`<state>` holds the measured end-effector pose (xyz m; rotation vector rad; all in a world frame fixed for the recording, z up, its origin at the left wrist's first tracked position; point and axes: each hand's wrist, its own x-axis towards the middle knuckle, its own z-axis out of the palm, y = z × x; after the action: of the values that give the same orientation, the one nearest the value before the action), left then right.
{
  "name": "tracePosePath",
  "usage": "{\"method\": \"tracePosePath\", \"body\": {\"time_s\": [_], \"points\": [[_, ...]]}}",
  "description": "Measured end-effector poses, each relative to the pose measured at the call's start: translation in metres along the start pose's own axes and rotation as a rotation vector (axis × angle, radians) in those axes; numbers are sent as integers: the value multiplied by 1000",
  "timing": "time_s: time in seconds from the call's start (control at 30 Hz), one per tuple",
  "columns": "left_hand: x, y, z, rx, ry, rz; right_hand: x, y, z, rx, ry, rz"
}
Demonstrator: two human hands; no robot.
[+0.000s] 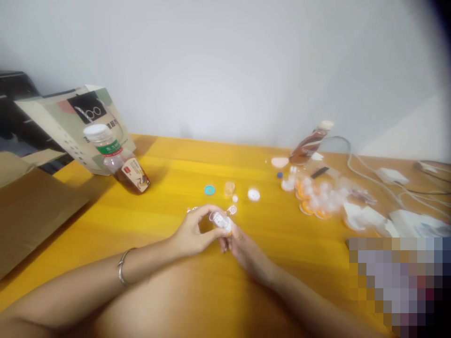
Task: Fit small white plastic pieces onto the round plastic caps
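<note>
Over the middle of the table, my left hand (pixel 193 231) is closed, thumb and fingers pinching a small clear-and-white cylindrical piece (pixel 221 220). My right hand (pixel 243 246) meets it from the right, fingers curled at the piece's lower end, where a bit of orange shows. What kind of part it is, I cannot make out. Just beyond the hands lie a teal disc (pixel 209 190), a clear orange-tinted cup (pixel 229 188), a white round cap (pixel 253 195) and a tiny white disc (pixel 235 199). A small white patterned piece (pixel 232 210) lies close to my fingertips.
A tea bottle (pixel 121 164) leans in view at left, before a paper bag (pixel 81 126) and a cardboard box (pixel 38 206). To the right are a brown drink bottle (pixel 310 143), a cluster of clear and orange pieces (pixel 320 197), white packets (pixel 362 216) and cables (pixel 366 176).
</note>
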<state>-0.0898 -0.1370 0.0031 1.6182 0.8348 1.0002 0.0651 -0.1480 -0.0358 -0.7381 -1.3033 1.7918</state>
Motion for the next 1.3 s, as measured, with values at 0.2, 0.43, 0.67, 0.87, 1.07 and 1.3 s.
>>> {"method": "tracePosePath", "body": {"time_s": [0.2, 0.43, 0.67, 0.87, 1.07, 1.3], "points": [[-5, 1, 5, 112, 157, 48, -10, -10, 1, -454, 89, -161], [-2, -3, -2, 252, 130, 81, -9, -23, 2, -494, 58, -187], [-1, -13, -14, 666, 63, 263, -2, -10, -2, -581, 241, -263], [-5, -18, -10, 809, -22, 244, -4, -12, -2, -896, 239, -345], [-11, -17, -6, 801, -82, 411, 3, -28, -46, -1106, 556, -482], [-15, -15, 0, 876, -499, 582, 8, -54, -119, -1604, 909, -422]]}}
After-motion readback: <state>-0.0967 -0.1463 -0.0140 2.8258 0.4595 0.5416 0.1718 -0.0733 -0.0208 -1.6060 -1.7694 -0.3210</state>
